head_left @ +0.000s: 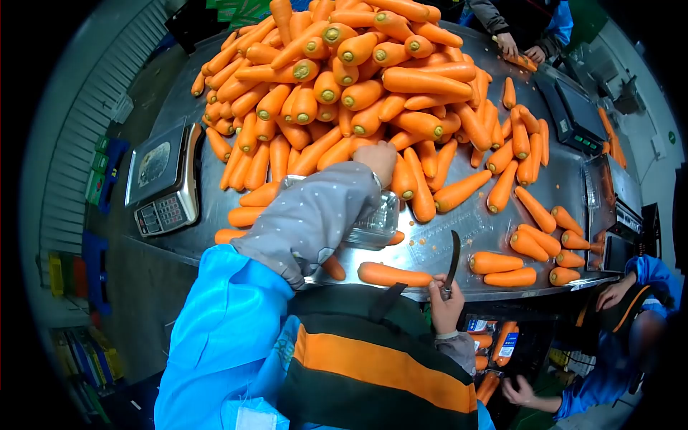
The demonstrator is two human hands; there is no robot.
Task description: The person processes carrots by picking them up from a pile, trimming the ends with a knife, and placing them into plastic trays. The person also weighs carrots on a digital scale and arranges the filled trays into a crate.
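My left hand (380, 160) reaches over into the front of a big heap of carrots (362, 93). Its fingers curl down among the carrots and are mostly hidden, so their grip does not show. Under my left forearm sits a clear plastic tray (376, 222), partly covered by the sleeve. Close to my body, my right hand (446, 307) is closed around a knife (453, 259) with a dark, curved blade pointing up. A single carrot (394, 275) lies along the table edge, its right end beside my right fingers.
A scale (166, 190) stands on the metal table (437, 247) at left, another scale (570, 115) at right. Loose carrots (527, 244) lie right. One person's hands (519, 49) handle a carrot at the far side. Another person's hand (519, 392) is by packed carrots (506, 344).
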